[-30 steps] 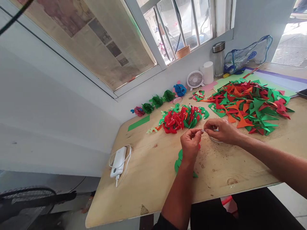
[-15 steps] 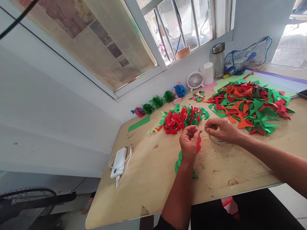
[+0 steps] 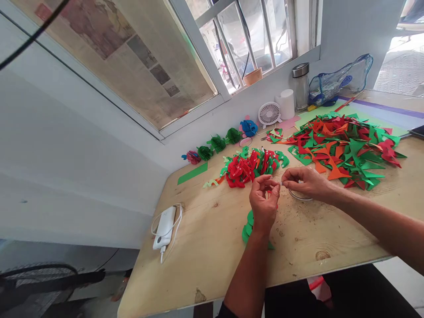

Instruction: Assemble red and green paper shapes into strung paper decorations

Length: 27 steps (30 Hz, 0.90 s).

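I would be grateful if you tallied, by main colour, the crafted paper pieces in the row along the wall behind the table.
Green paper pieces: 3
Blue paper piece: 1
Pink paper piece, with some blue: 1
Total: 5

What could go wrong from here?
1. The tiny pale bit apparently pinched in the right hand's fingers could slip and be hard to spot on the light wooden table.
2. The left forearm overlaps the green curved paper piece, and might shift or crease it.
3. The right forearm could brush the loose heap of red, green and orange paper scraps.
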Motion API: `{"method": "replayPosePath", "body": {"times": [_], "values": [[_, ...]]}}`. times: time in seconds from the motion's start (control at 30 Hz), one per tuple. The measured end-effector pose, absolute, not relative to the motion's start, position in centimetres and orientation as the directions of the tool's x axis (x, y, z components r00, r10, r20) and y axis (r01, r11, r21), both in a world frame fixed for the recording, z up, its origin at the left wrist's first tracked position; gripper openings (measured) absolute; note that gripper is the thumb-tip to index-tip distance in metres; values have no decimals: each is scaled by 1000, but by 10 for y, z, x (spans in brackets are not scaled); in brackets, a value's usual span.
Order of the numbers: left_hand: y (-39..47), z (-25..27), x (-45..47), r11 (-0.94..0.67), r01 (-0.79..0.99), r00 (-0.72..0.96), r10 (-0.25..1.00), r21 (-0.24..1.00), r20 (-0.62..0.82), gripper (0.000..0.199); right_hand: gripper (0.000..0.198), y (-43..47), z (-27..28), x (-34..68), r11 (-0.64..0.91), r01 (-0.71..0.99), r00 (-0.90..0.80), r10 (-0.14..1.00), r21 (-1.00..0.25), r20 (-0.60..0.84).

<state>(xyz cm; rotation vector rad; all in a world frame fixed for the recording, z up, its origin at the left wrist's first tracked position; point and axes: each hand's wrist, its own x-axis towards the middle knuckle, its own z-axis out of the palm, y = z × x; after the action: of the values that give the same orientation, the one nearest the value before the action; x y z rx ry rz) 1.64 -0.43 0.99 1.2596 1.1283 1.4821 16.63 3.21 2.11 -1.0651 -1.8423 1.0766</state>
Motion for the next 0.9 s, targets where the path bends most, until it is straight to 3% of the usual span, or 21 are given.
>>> {"method": "replayPosePath", "body": {"times": [0.43,0.9], "values": [[-7,10,17,-274,-18,-87,959,962,271,27,19,35,14,167,307,298,-411,896,-904,169],[-7,11,18,-307,61,-144,939,950,313,21,14,31,10,165,426,388,-356,887,-818,293]]}}
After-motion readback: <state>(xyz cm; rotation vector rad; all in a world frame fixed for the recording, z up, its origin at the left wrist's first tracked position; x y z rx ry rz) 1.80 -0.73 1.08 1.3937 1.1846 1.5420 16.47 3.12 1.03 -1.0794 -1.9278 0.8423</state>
